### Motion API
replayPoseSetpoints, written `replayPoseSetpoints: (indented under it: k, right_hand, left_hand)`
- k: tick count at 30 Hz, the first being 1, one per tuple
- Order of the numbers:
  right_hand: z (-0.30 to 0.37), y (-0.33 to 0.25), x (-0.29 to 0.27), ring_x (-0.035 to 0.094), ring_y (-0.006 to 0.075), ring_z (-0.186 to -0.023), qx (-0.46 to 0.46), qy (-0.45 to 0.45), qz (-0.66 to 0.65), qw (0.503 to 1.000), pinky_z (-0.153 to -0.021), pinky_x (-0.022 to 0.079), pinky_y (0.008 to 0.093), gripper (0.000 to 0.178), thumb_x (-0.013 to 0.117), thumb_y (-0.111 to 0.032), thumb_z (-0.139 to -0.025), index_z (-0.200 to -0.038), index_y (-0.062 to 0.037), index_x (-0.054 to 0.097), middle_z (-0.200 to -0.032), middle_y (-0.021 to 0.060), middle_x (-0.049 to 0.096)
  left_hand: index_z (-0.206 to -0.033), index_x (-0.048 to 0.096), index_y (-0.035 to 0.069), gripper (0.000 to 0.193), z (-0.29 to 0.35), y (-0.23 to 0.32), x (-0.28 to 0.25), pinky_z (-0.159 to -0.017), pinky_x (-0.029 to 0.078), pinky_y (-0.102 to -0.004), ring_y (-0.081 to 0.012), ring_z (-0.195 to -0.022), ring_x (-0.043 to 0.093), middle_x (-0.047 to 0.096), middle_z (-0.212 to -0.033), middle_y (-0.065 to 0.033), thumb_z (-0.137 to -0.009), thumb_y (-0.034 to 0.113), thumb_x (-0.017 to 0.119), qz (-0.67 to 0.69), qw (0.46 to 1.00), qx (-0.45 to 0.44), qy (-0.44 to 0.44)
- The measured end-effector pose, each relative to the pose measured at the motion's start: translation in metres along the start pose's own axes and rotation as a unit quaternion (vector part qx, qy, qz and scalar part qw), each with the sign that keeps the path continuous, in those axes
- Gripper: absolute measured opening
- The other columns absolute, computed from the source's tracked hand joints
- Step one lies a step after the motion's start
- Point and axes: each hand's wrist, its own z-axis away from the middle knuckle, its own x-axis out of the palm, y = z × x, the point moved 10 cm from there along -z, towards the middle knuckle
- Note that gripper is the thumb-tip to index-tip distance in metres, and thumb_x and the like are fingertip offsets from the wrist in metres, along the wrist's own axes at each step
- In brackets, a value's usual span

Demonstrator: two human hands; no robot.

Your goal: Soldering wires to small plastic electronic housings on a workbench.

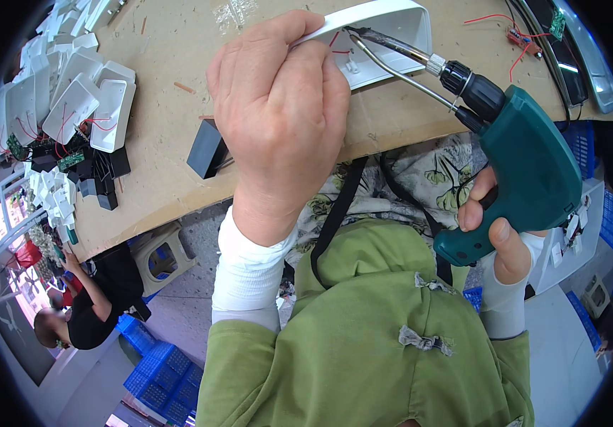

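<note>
My left hand (278, 107) is closed on the edge of a white plastic housing (413, 28), holding it tilted over the table with its hollow side showing. Inside it are a thin red wire (340, 51) and a small white post. My right hand (510, 252) grips a dark green soldering gun (541, 156), fingers around its handle. The gun's dark tip and thin metal feed tube reach into the housing, close to the red wire; whether they touch it I cannot tell. Left of my left wrist, a black box-shaped part (207, 148) lies near the table edge.
On the tan tabletop (164, 128), many white housings (113, 114) with red wires and green circuit boards are piled at left. A red-wired part (523, 43) lies at upper right beside a long dark panel (555, 50). Another person (93, 306) sits at lower left near blue crates (164, 381).
</note>
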Motion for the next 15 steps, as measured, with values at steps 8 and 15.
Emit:
replayPoseSetpoints:
  k: [8, 15]
  right_hand:
    - [-0.001, 0.001, -0.001, 0.060, 0.0161, -0.068, 0.001, -0.003, 0.002, 1.000, -0.057, 0.049, 0.0274, 0.060, 0.074, -0.022, -0.073, -0.118, 0.0054, 0.047, -0.092, 0.0126, 0.058]
    - [0.001, 0.003, -0.002, 0.060, 0.0161, -0.068, 0.007, 0.000, -0.009, 1.000, -0.057, 0.049, 0.0274, 0.059, 0.075, -0.021, -0.072, -0.118, 0.0044, 0.048, -0.091, 0.0117, 0.058]
  left_hand:
    - [-0.076, 0.066, 0.000, 0.008, -0.009, 0.023, -0.003, -0.061, 0.049, -0.0254, -0.0169, -0.072, 0.060, 0.066, -0.092, -0.0082, -0.069, -0.005, 0.065, -0.071, 0.996, 0.048, -0.036]
    - [-0.075, 0.066, 0.001, 0.007, -0.008, 0.022, -0.003, -0.060, 0.048, -0.0256, -0.0165, -0.072, 0.060, 0.066, -0.092, -0.0080, -0.069, -0.004, 0.066, -0.072, 0.996, 0.042, -0.038]
